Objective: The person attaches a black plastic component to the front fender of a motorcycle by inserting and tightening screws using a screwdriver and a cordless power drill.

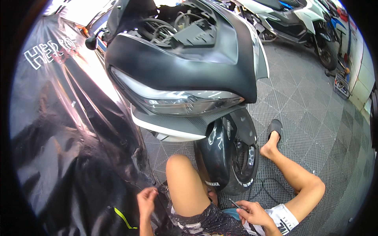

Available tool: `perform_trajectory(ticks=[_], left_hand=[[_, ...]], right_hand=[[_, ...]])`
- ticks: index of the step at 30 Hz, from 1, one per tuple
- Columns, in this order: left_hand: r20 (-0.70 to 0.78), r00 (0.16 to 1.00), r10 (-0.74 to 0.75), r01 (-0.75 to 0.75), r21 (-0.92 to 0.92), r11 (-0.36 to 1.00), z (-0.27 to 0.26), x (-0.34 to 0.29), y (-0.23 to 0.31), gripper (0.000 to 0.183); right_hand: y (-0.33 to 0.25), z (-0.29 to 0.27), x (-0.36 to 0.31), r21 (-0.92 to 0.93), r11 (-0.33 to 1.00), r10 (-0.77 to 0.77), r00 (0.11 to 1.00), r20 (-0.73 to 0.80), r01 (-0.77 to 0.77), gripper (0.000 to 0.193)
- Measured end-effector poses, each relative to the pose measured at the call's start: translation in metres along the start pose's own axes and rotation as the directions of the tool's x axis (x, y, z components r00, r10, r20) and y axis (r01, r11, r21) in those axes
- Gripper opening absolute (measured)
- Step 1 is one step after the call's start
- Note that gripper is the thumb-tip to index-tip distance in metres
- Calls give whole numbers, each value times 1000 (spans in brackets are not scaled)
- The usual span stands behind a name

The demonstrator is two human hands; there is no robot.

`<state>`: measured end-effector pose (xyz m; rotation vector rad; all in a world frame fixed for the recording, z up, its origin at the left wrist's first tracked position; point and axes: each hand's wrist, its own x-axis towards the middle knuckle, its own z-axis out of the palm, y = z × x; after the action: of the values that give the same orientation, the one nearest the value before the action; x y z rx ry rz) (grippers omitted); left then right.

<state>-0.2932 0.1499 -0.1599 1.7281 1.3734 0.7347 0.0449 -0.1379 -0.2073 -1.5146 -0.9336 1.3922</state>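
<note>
Low in front of the scooter, my right hand (254,214) is closed around a slim, dark pen-like tool (235,203), its tip pointing up and left. I cannot tell the tool's exact kind. My left hand (147,200) is raised left of my bent knee, with thumb and fingers pinched together; whatever they hold, if anything, is too small to make out. Neither hand touches the scooter. Its dark front panel (181,72) and clear headlight (189,103) face me, while the black front fender (214,153) and wheel (248,165) stand between my legs.
A glossy black sheet (51,149) covers the left side, with a yellow-green strip (125,218) on it. A dark cable (271,181) curls over the grey tiled floor (307,106). White scooters (283,23) stand at the back right, near a small basket (341,86).
</note>
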Motion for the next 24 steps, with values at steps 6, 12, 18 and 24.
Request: perform_trajectory(ticks=[6, 12, 18, 24], left_hand=[[161, 930, 331, -184, -574, 798, 106, -20, 139, 22], [562, 722, 403, 182, -716, 674, 217, -64, 162, 17], [624, 739, 254, 512, -765, 390, 277, -61, 184, 17], [629, 721, 290, 468, -751, 466, 314, -38, 201, 15]], right_hand=[[-42, 11, 1, 73, 953, -258, 916, -307, 293, 26], [-67, 4, 6, -72, 837, -485, 674, -558, 542, 22], [-45, -35, 11, -111, 824, -468, 556, -686, 556, 23], [-59, -88, 19, -89, 842, -431, 566, -703, 532, 24]])
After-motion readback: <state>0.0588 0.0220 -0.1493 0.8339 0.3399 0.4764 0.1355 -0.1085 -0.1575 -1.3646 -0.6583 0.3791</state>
